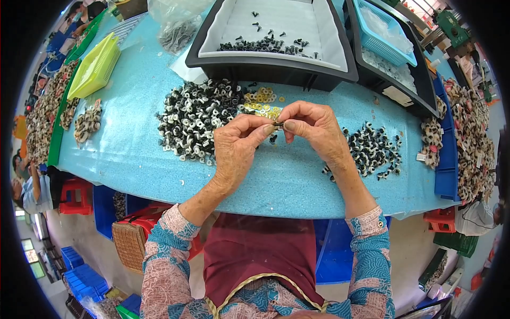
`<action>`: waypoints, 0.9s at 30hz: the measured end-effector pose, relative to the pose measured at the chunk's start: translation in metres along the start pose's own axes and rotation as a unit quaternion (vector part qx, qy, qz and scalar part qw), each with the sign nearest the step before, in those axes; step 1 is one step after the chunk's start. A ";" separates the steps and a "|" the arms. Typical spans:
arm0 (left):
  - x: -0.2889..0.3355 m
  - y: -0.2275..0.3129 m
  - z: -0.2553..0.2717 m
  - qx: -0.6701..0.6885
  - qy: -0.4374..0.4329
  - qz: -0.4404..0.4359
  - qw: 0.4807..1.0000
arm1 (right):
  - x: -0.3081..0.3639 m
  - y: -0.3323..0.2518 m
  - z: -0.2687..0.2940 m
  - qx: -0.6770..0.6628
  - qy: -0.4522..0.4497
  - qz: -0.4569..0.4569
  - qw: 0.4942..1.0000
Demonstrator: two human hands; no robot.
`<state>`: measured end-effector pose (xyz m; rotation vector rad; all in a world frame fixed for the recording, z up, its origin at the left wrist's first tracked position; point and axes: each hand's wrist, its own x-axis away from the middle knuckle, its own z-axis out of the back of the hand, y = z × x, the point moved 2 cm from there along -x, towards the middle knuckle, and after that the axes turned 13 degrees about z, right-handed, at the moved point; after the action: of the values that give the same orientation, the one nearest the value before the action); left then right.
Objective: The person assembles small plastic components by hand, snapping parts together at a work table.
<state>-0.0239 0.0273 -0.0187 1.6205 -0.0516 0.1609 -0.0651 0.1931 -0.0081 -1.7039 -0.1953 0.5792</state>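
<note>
Seen from above, two bare hands meet over a speckled turquoise table with a slightly grainy surface. The left hand and the right hand pinch one tiny dark part between them, thumb and forefinger tips of each hand pressed narrowly together on it; the other fingers curl loosely. The part sits right at the fingertips, raised just above the tabletop, too small to make out its exact shape. Just behind the left hand lies a large heap of small black-and-white round pieces, ring-like and glossy. Beside that heap, near the fingertips, is a small scatter of flat yellow washers. To the right of the right wrist lies a smaller pile of black-and-white pieces. Further back stands a dark rectangular plastic tray with a pale liner, holding little black pegs.
</note>
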 end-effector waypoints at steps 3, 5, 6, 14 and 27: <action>0.001 0.003 0.001 -0.019 0.007 0.002 1.000 | 0.000 -0.002 -0.001 0.015 -0.003 0.010 1.000; 0.000 0.000 0.004 -0.016 0.004 0.012 1.000 | -0.001 -0.002 -0.001 0.024 -0.006 0.015 1.000; 0.000 -0.001 0.004 -0.012 0.000 0.023 1.000 | -0.001 -0.002 -0.001 0.024 -0.006 0.015 1.000; 0.000 0.005 0.005 0.036 -0.089 0.048 0.994 | 0.002 -0.008 -0.004 -0.027 -0.052 0.011 0.998; 0.003 0.020 0.016 0.055 0.034 -0.021 0.998 | -0.005 -0.011 0.013 0.010 0.020 0.119 0.993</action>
<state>-0.0227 0.0101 0.0010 1.7229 0.0445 0.1888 -0.0731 0.2048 0.0023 -1.7298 0.0435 0.7184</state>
